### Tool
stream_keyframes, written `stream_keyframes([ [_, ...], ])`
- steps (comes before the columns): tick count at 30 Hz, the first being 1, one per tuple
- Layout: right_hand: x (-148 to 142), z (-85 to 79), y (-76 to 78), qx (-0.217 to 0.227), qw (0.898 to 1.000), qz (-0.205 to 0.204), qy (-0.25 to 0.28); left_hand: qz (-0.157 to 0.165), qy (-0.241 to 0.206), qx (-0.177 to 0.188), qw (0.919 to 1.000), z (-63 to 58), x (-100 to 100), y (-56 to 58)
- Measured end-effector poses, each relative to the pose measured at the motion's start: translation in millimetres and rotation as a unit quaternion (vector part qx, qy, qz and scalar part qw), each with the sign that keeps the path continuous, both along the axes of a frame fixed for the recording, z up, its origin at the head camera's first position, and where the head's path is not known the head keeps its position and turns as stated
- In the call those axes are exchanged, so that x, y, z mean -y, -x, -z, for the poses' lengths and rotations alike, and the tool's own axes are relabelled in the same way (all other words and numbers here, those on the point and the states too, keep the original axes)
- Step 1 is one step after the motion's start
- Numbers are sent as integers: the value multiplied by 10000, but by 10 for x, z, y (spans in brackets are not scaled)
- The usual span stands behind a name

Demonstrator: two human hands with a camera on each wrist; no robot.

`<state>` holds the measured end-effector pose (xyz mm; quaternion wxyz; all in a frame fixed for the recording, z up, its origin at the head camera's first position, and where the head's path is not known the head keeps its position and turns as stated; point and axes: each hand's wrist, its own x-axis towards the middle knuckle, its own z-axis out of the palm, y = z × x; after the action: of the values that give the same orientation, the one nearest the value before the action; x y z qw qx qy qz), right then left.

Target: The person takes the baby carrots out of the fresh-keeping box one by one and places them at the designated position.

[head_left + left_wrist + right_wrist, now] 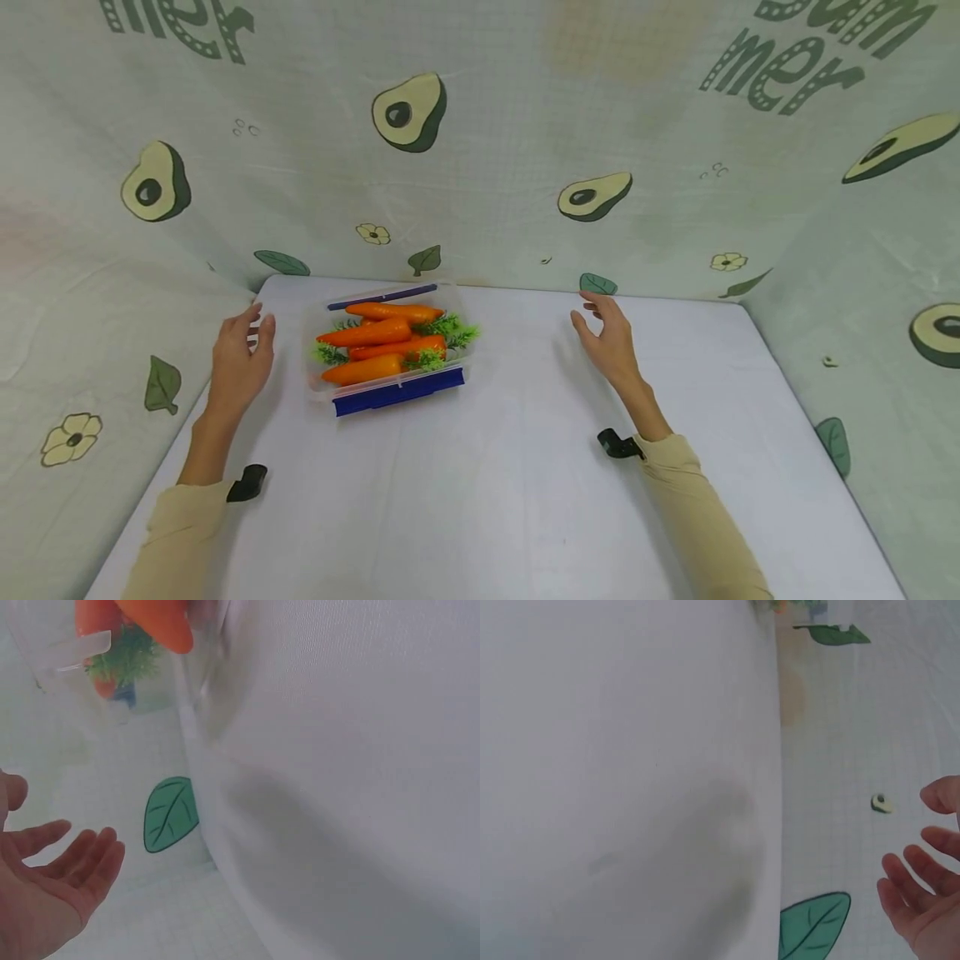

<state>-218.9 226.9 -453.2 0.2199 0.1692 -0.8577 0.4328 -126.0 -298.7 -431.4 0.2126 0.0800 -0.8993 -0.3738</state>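
A clear plastic container (pixel 318 392) with blue side clips stands on the white table, left of the middle. In it lie several orange carrots (pixel 365 334) with green leafy tops (pixel 459 332). My left hand (pixel 238 362) hovers just left of the container, fingers loosely bent and apart from it, holding nothing. In the left wrist view, the carrots (pixel 161 622) show at the top, beyond the left hand (pixel 56 881). Well to the right of the container, my right hand (pixel 609 340) is held over the table with fingers relaxed and nothing in them.
The white table (pixel 480 500) ends at the back against a hanging cloth (pixel 495 150) printed with avocados, leaves and lettering. The same cloth rises along the left and right sides. A small black device (pixel 247 483) sits at the left wrist, another black device (pixel 619 444) at the right.
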Motion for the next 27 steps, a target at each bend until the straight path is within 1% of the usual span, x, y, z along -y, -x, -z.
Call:
stream_keyframes([
  [4,144,10,15,218,9996,-78,142,-88,-173,85,9998,22,-35,-23],
  [9,322,11,19,533,9980,-246,252,-103,-381,354,9986,67,-58,-66],
  [14,476,30,32,748,9952,-480,400,-84,-805,618,9948,119,-82,-116],
  [18,591,59,52,919,9924,-661,489,-136,-937,729,9928,155,-119,-137],
  [20,647,77,62,1023,9905,-746,529,-113,-1033,769,9916,166,-144,-143],
  [23,728,99,70,1231,9867,-877,598,-14,-1347,841,9873,187,-185,-150],
  [27,836,118,70,1429,9826,-1013,614,-33,-1730,1240,9771,200,-255,-165],
])
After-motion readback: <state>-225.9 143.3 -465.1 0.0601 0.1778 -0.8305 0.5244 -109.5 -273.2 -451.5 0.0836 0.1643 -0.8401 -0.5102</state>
